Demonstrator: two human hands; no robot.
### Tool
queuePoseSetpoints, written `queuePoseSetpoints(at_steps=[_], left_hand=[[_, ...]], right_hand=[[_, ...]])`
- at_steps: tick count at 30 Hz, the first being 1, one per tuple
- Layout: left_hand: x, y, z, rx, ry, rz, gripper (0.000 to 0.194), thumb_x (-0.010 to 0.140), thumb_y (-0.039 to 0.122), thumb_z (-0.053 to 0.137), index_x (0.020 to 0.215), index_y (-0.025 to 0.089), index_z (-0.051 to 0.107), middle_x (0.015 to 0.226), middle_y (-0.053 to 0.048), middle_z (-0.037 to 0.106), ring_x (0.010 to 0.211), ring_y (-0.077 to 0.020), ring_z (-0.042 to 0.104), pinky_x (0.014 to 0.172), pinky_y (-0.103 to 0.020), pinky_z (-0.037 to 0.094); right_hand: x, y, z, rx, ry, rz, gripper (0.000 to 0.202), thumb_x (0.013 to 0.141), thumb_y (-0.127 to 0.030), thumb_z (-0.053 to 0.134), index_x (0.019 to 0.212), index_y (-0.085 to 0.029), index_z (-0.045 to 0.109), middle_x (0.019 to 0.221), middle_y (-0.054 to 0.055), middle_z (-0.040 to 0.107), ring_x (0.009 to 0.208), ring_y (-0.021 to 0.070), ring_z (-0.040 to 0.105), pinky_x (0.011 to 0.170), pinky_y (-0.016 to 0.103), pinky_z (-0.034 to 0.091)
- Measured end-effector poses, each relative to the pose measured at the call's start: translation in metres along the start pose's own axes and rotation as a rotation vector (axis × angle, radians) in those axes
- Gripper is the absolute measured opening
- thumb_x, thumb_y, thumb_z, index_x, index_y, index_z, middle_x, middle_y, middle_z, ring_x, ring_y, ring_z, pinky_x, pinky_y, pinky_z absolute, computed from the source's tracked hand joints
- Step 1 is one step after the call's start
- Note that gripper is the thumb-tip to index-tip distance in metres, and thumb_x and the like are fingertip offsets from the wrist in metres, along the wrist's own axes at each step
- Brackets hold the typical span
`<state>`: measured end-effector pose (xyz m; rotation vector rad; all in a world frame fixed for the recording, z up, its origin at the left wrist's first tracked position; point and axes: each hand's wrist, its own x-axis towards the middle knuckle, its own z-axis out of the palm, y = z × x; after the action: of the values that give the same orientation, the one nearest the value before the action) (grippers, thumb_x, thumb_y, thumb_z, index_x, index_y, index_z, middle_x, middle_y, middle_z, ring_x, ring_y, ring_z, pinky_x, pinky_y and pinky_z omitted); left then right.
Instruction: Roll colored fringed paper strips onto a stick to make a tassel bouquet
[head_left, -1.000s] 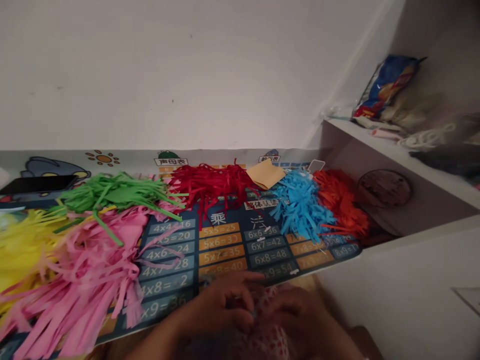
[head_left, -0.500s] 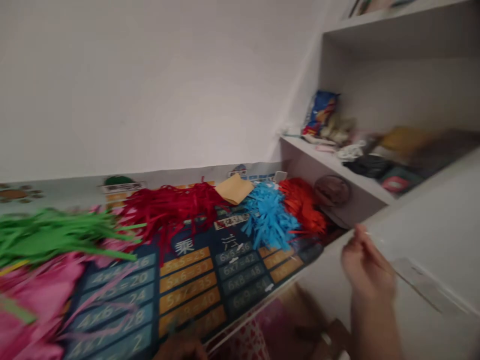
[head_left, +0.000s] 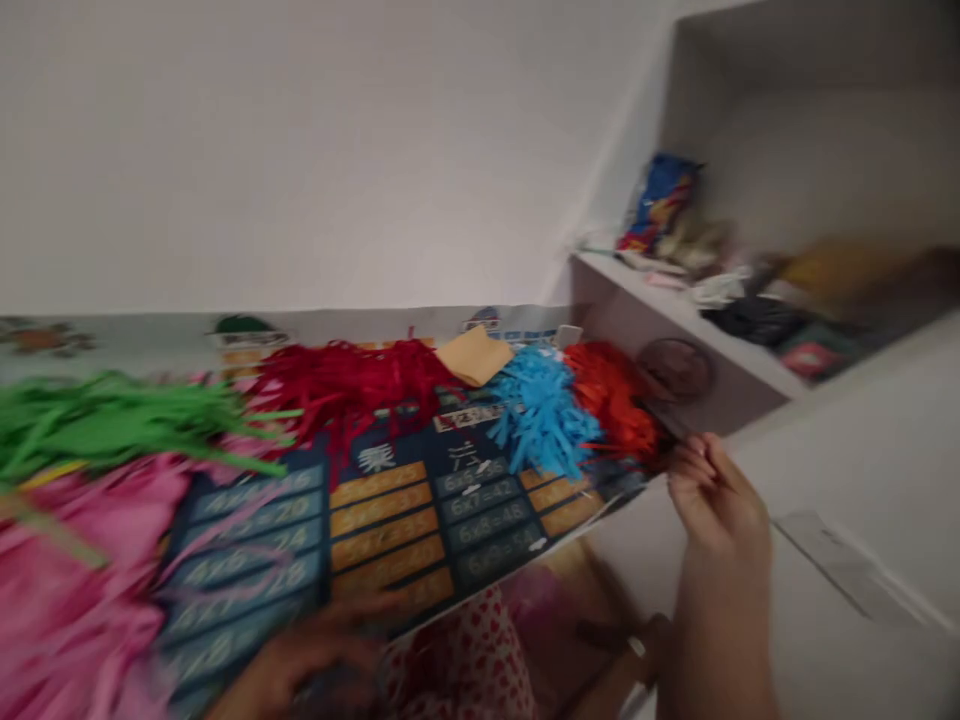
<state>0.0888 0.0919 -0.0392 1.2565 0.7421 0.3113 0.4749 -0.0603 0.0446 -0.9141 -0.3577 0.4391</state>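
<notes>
My right hand is raised beside the table's right corner, near the orange-red paper strips. Its fingers are pinched together, and whatever they may hold is too small or hidden to make out. Low in the view, my left hand reaches over the table's front edge, smeared by motion. A dark shape shows at its fingers, too blurred to name. Bunches of cut paper strips lie along the table: blue, dark red and green. Pink sheets and strips cover the near left.
A multiplication-table mat covers the tabletop against a white wall. A folded yellow paper lies at the back. To the right, a shelf holds a blue packet and other items. Heart-patterned cloth shows below.
My right hand has moved slightly left, closer to the table corner. My left hand has come further into view from the bottom edge. The camera view has shifted a little.
</notes>
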Motion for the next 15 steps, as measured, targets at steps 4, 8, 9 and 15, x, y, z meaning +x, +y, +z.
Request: queuePoseSetpoints(at_steps=[4, 8, 9, 15], left_hand=[[0.002, -0.001, 0.004, -0.385, 0.302, -0.128, 0.034, 0.054, 0.041, 0.088, 0.074, 0.019, 0.072, 0.064, -0.002, 0.068, 0.062, -0.0177, 0.064, 0.058, -0.025, 0.05], [0.018, 0.0, 0.009, -0.801, 0.36, -0.09, 0.04, 0.044, 0.029, 0.093, 0.074, 0.015, 0.069, 0.06, -0.001, 0.068, 0.054, -0.0136, 0.062, 0.057, -0.023, 0.049], [0.02, 0.0, 0.009, -0.844, 0.358, -0.069, 0.04, 0.044, 0.027, 0.093, 0.072, 0.015, 0.068, 0.059, 0.0, 0.067, 0.053, -0.013, 0.062, 0.056, -0.023, 0.049], [0.026, -0.007, 0.0, -0.914, 0.392, -0.067, 0.04, 0.045, 0.025, 0.093, 0.071, 0.015, 0.065, 0.057, 0.0, 0.066, 0.049, -0.0114, 0.06, 0.051, -0.02, 0.047]], right_hand=[[-0.053, 0.065, 0.059, -0.4, -0.212, 0.036, 0.018, 0.073, -0.038, 0.075, 0.081, -0.022, 0.074, 0.054, -0.005, 0.053, 0.045, 0.0083, 0.045, 0.038, 0.017, 0.036], [-0.11, 0.136, 0.105, -0.741, -0.599, 0.131, 0.024, 0.08, -0.04, 0.067, 0.069, -0.02, 0.077, 0.06, 0.001, 0.063, 0.058, 0.0168, 0.059, 0.054, 0.024, 0.047], [-0.118, 0.147, 0.112, -0.781, -0.668, 0.121, 0.026, 0.082, -0.041, 0.063, 0.072, -0.021, 0.077, 0.062, 0.001, 0.065, 0.06, 0.0174, 0.06, 0.056, 0.025, 0.047], [-0.13, 0.166, 0.124, -0.774, -0.796, 0.003, 0.02, 0.086, -0.035, 0.061, 0.079, -0.028, 0.079, 0.067, -0.002, 0.072, 0.058, 0.0156, 0.066, 0.054, 0.021, 0.049]])
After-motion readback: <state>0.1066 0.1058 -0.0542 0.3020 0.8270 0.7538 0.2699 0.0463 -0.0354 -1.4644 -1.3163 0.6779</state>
